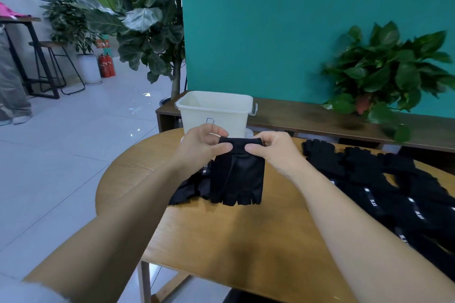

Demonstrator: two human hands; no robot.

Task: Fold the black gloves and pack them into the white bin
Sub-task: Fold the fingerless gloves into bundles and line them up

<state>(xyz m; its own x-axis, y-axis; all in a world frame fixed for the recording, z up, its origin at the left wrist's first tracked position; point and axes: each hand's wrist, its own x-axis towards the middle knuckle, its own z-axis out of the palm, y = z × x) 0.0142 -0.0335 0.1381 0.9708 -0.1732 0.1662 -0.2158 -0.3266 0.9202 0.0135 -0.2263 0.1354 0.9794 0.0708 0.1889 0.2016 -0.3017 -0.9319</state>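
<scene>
- One round wooden table [221, 236] was seen, with a heap of black gloves [398, 194] spread over its right side.
- A white bin [214, 113] was set at the table's far edge, just behind both hands.
- A black fingerless glove [237, 177] was held up by its cuff, its finger ends hanging near the tabletop.
- The cuff was pinched by the left hand [204, 145] and the right hand [275, 150], fingers curled round it.

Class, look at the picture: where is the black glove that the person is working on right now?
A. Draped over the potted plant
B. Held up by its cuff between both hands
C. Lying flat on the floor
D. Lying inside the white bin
B: the left hand and the right hand each pinch the cuff of the black glove, which hangs down above the table, in front of the white bin.
</scene>
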